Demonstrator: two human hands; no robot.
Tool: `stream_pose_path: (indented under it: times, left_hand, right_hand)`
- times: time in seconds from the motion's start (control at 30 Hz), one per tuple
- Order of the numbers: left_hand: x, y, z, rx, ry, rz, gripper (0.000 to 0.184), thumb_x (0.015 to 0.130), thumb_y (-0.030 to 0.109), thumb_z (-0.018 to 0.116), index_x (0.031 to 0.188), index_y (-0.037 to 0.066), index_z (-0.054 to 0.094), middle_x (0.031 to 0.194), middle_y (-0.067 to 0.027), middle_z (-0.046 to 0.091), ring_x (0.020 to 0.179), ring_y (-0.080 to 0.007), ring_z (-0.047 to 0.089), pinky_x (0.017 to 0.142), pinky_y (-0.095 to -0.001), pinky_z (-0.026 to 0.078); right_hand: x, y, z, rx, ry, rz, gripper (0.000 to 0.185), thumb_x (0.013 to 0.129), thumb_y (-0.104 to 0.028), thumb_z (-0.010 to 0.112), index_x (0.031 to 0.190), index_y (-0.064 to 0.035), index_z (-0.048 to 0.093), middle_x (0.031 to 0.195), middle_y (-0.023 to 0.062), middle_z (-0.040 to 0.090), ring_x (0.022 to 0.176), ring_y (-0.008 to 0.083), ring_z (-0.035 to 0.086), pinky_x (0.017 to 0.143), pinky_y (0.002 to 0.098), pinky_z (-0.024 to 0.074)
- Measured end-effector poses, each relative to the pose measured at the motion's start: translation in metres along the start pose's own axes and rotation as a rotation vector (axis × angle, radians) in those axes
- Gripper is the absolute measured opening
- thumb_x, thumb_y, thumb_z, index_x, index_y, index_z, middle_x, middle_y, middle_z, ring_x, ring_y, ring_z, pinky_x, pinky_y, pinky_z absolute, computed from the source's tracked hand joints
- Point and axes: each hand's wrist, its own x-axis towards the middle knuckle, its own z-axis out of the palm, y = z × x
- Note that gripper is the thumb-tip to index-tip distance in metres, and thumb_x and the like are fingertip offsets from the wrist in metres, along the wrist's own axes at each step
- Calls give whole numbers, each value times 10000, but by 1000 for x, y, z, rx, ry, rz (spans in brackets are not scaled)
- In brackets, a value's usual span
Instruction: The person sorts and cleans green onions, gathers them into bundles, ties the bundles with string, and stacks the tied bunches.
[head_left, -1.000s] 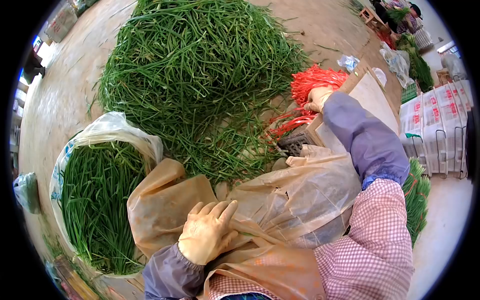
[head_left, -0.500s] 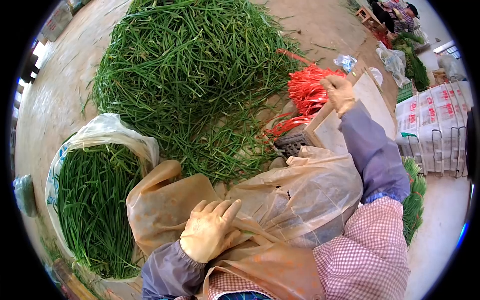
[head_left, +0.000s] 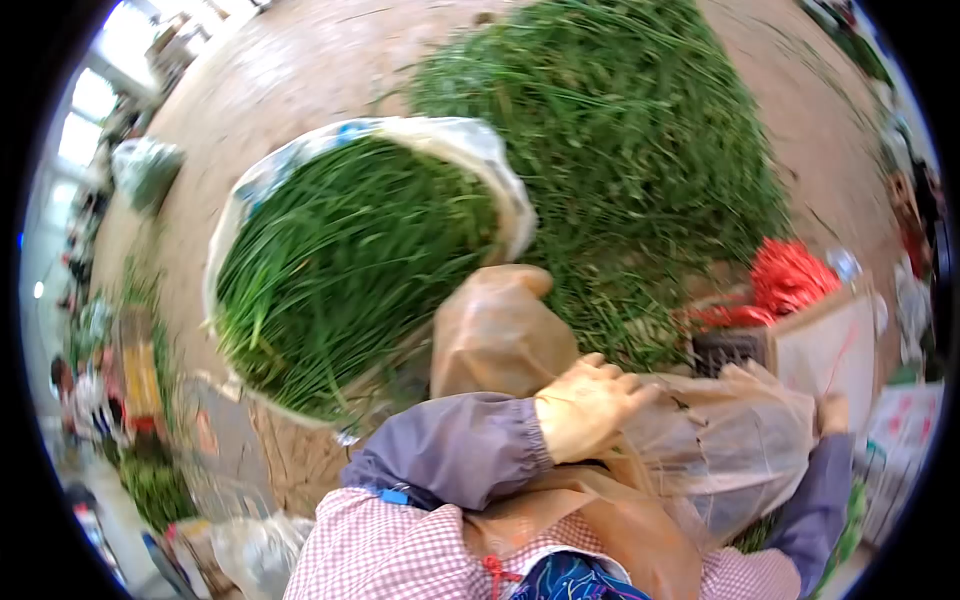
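Observation:
My left hand (head_left: 592, 408), in a pale yellow glove, lies over the plastic apron (head_left: 720, 440) across my lap, fingers apart and slightly bent, with nothing seen in it. At the right, my right hand (head_left: 832, 412) is low beside the wood-edged board (head_left: 825, 350); its fingers are hidden or blurred. A bundle of red plastic ties (head_left: 790, 280) lies at the board's far end, by a dark crate (head_left: 728, 350). Ahead spreads a large heap of long green leafy stalks (head_left: 620, 130). More stalks (head_left: 350, 260) fill a white plastic-lined container (head_left: 515, 190) at my left.
A filled green-tinted bag (head_left: 145, 172) stands on the floor (head_left: 290, 60) at the far left. Beyond the board is a white carton (head_left: 900, 440) with red print. Clear plastic (head_left: 258, 550) and cardboard (head_left: 225, 430) lie at lower left. Another person (head_left: 88, 395) is at the left edge.
My view has swung left, so the heap and container appear farther right. My right hand has dropped from above the red ties to beside the board. My left hand stays over my lap.

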Motion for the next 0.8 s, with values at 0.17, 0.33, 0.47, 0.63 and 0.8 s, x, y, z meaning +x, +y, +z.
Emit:
stream_pose_path:
  times: [0.17, 0.33, 0.47, 0.63, 0.8]
  left_hand:
    - [-40, -10, -24, -102, 216, 13, 612, 795, 241, 700, 1320, 2, 496, 1199, -145, 601, 1133, -298, 569, 1007, -446, 407]
    - [-113, -29, -45, -277, 803, 45, 445, 790, 71, 687, 1214, -21, 590, 1038, -177, 659, 1003, -361, 630, 919, -466, 478]
    - [-214, -33, -53, -288, 1228, -451, 279, 860, -8, 652, 1138, -3, 643, 1049, -144, 678, 930, -197, 642, 800, -322, 527]
    - [-330, -43, 9, -428, 1959, -1102, 197, 949, 67, 585, 1124, 1, 648, 901, -66, 688, 812, -115, 628, 741, -229, 506]
    - [-385, -65, 79, -416, 2133, -1350, 493, 935, 297, 640, 1299, -6, 504, 1111, -98, 617, 892, -132, 570, 777, -279, 485]
  right_hand:
    - [-43, -159, -129, -155, 149, -284, 533, 832, -263, 690, 1237, 59, 560, 1145, 275, 621, 1070, 408, 600, 945, 445, 458]
    - [-112, -390, -202, 555, -114, -877, 431, 881, -116, 671, 1275, 21, 565, 1020, 87, 650, 951, 162, 604, 844, 294, 488]
    - [-210, -557, -208, 574, -116, -1465, 390, 803, -107, 704, 1177, -34, 622, 1002, 160, 665, 949, 331, 630, 858, 404, 499]
    - [-319, -679, -176, 559, -146, -1993, 343, 811, -173, 690, 1128, -57, 630, 963, 144, 644, 942, 346, 605, 856, 440, 480]
    - [-413, -739, -99, 127, 111, -2318, 481, 845, -193, 586, 1306, -72, 519, 1269, 148, 548, 1227, 314, 510, 1036, 460, 397]
